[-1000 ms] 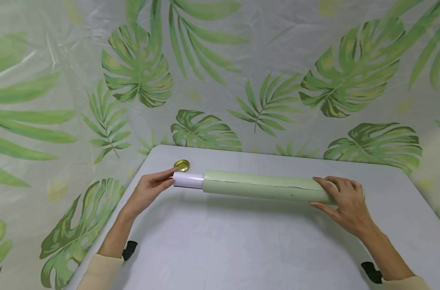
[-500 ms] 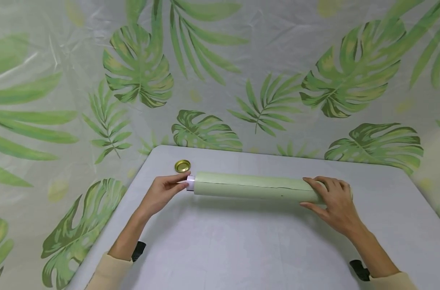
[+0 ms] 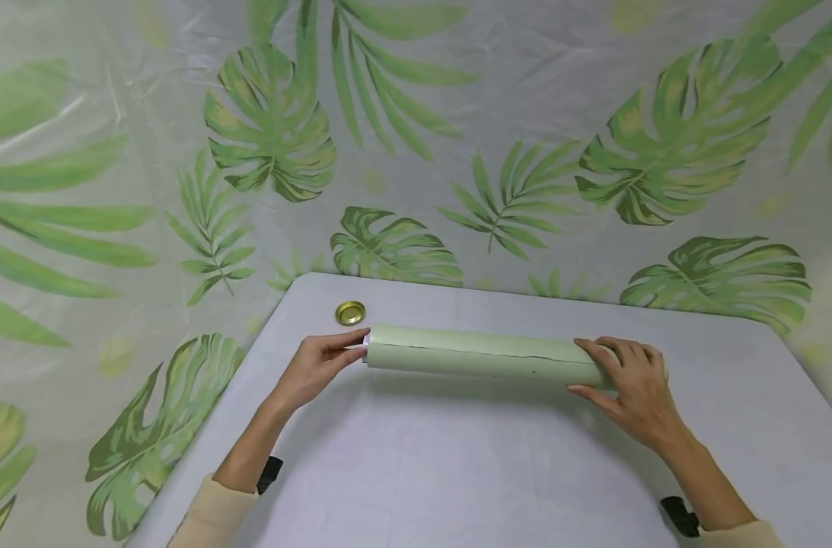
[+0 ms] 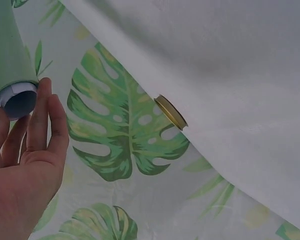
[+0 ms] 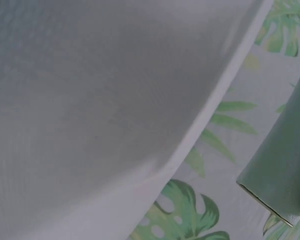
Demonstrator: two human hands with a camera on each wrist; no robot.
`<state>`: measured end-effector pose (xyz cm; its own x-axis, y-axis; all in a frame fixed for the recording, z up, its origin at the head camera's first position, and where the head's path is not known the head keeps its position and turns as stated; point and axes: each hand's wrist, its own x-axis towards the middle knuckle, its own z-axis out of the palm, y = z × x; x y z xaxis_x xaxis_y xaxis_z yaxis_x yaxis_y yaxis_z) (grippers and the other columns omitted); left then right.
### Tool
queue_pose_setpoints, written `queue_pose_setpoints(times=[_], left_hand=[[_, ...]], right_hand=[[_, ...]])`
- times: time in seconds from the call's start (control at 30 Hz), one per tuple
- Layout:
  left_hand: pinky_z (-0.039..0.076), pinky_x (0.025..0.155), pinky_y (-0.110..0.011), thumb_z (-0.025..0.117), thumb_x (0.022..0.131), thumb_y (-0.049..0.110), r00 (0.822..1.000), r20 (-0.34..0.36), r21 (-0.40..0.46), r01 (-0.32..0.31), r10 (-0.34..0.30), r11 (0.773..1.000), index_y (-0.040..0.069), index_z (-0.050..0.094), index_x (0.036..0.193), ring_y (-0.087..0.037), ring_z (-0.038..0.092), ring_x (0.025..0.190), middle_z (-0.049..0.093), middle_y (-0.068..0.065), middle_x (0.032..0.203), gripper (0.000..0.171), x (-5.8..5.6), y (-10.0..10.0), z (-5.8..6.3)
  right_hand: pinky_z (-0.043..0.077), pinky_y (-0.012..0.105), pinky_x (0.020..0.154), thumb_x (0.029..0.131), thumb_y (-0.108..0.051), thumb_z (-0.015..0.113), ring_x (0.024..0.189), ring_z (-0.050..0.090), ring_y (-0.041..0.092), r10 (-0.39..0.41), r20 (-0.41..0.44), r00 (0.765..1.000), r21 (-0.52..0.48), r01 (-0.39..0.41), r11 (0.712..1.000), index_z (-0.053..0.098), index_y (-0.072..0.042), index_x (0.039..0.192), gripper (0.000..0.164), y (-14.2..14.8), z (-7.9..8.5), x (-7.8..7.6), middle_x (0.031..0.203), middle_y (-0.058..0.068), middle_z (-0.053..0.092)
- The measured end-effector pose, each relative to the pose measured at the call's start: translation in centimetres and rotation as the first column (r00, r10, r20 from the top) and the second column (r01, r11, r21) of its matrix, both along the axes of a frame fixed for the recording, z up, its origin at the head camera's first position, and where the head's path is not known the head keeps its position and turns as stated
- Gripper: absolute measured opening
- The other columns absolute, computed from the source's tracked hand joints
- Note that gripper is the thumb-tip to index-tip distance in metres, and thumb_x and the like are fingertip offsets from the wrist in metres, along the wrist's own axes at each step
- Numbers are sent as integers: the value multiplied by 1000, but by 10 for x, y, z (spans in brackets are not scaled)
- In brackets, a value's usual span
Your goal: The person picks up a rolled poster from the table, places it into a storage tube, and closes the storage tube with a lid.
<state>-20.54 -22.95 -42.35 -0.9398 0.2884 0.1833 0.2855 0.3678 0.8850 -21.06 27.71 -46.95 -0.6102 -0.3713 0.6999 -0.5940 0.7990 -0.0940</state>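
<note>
A long pale green tube [image 3: 484,356], with a thin dark seam along its length, lies level above the white table in the head view. Near its right end my right hand [image 3: 638,388] grips it, thumb below and fingers over the top. From the left end only a short rim of a white rolled sheet [image 4: 15,91] sticks out, its hollow middle showing in the left wrist view. My left hand [image 3: 320,367] pinches that rim between thumb and fingers. In the right wrist view, the tube's other end [image 5: 275,190] shows at the right edge, beside a sliver of fingertip.
A round gold lid [image 3: 350,313] lies on the white table [image 3: 457,472], just behind the tube's left end. Behind the table's far edge hangs a leaf-patterned sheet [image 3: 525,76]. Black bands [image 3: 269,473] sit at both wrists.
The white roll has slid right into the green tube, from a long stub to a narrow rim. My left hand moved right with it, while the right hand brought the tube slightly left.
</note>
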Motion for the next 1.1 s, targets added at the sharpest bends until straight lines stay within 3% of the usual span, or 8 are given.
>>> queue_pose_setpoints(times=[0.17, 0.43, 0.77, 1.0, 1.1], left_hand=[[57, 100, -30, 69, 101, 22, 1000, -9, -11, -5, 5, 1000, 8, 63, 142, -26, 71, 120, 65, -13, 143, 44, -1, 3, -4], [57, 92, -24, 73, 98, 19, 1000, -11, -10, -25, 25, 1000, 7, 67, 137, -25, 75, 110, 69, -13, 136, 42, 1, 8, -5], [60, 93, -33, 73, 97, 17, 999, -8, -43, -35, 34, 998, 6, 67, 137, -28, 75, 111, 69, -14, 135, 42, -1, 11, -6], [58, 96, -29, 73, 98, 21, 1000, 7, -19, 1, 0, 1000, 10, 66, 140, -23, 74, 115, 69, -11, 137, 43, -10, 2, -3], [58, 99, -36, 73, 98, 24, 999, 5, -48, -31, 32, 998, 10, 68, 138, -26, 73, 117, 71, -13, 134, 42, -21, -10, -2]], right_hand=[[35, 66, 92, 92, -82, 43, 108, 56, 44, 2, -12, 1000, -3, -2, 1000, 66, -17, 137, 83, -1, -2, 1, 119, 22, 65], [34, 66, 92, 92, -83, 42, 109, 55, 44, -10, 1, 1000, -3, 10, 1000, 65, -17, 138, 83, 1, -4, 3, 119, 22, 64], [34, 65, 92, 93, -82, 43, 108, 55, 44, -10, 8, 1000, -1, 10, 1000, 65, -16, 138, 83, 3, -4, 4, 118, 21, 64], [36, 65, 91, 93, -82, 44, 106, 57, 44, -14, -17, 1000, -4, 14, 1000, 67, -15, 136, 83, 4, -4, 5, 117, 22, 65], [36, 65, 90, 93, -82, 44, 106, 58, 44, -20, -33, 999, -6, 20, 1000, 67, -14, 135, 84, 5, -3, 5, 116, 22, 66]])
